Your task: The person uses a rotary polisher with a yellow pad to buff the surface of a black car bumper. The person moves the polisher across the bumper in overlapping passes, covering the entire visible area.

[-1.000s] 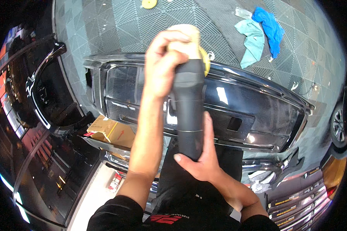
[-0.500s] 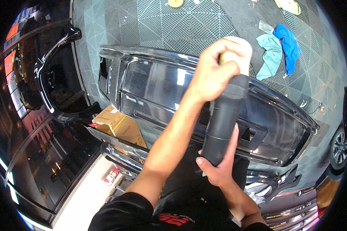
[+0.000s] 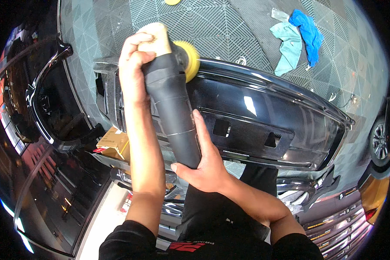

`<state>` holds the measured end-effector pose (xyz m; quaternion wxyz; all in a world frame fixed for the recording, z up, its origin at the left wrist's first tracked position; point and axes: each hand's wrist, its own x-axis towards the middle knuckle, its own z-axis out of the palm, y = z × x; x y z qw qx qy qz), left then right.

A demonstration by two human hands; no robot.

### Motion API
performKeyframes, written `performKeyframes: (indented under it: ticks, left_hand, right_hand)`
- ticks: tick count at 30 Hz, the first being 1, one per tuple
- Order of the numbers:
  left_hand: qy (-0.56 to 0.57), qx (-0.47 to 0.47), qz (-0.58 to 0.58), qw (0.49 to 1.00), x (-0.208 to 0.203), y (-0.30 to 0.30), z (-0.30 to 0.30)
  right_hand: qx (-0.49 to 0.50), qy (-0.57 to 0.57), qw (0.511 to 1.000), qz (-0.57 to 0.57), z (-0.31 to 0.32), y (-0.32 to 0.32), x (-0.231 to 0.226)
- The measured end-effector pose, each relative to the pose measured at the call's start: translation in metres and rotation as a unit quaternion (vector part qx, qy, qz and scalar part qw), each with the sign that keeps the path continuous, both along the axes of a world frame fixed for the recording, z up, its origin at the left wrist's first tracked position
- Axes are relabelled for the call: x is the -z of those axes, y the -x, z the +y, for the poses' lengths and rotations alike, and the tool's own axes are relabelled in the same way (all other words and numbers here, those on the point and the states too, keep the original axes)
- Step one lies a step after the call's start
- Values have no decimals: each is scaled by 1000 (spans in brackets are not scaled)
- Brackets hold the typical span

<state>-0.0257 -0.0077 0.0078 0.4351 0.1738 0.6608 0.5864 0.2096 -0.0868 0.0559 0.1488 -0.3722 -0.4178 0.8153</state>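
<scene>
I hold a black polisher (image 3: 173, 110) with a pale cream head in both hands. My left hand (image 3: 135, 71) wraps round the head at the far end. My right hand (image 3: 206, 167) grips the rear of its body, the thumb to the left and a finger stretched along the right side. At the head's right side shows a round yellow polishing pad (image 3: 191, 63), partly hidden by the tool. The pad is by the far edge of a glossy black car body panel (image 3: 264, 99), towards its left end. Whether it touches the panel, I cannot tell.
A dark glossy car (image 3: 52, 186) stands along the left. Below the panel's left end is a cardboard box (image 3: 113, 141). Blue (image 3: 308, 37) and teal (image 3: 287, 47) cloths lie on the tiled floor at the far right. A car wheel (image 3: 379, 143) shows at the right edge.
Both hands have carried the polisher from the panel's middle to its left end. The tool's tilt has turned, and its yellow pad has come into sight.
</scene>
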Motion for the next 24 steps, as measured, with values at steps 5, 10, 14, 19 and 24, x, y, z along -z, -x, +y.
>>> performKeyframes:
  ticks: [5, 10, 14, 19, 24]
  left_hand:
    - [-18, -7, -37, 999, -2, -12, -3]
    - [-18, 17, -44, 999, -4, -42, 12]
    - [-21, 27, -59, 998, -2, -66, 25]
    - [-11, 53, -60, 997, -2, -94, 36]
    - [-20, 78, -70, 994, -3, -125, 47]
  right_hand:
    - [-17, 7, 1000, -2, 5, -15, -7]
    - [1, -1, 1000, -15, 5, -39, -9]
    - [21, -4, 1000, -20, 8, -58, -10]
    - [35, 10, 999, -32, 13, -83, -13]
    - [69, 37, 996, -32, 15, -108, -16]
